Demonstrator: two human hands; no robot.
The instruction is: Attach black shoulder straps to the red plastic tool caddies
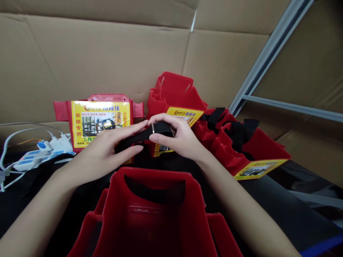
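A red plastic tool box (158, 175) stands open right in front of me, with a black webbing strap (155, 192) threaded through slots in its far wall. Beyond that wall, my left hand (104, 150) is closed on a length of black strap (140, 136), thumb below and fingers above. My right hand (184, 139) pinches the looped end of the strap where a thin metal buckle (153, 127) shows between thumb and forefinger. The palm side of my left hand is hidden.
Behind my hands stand a red box with a yellow label (100, 123), an open red box (177, 89) and strapped red boxes (257, 142) at right. A power strip (40, 157) with cables lies left. Cardboard (107, 53) and a metal frame (268, 60) border the table.
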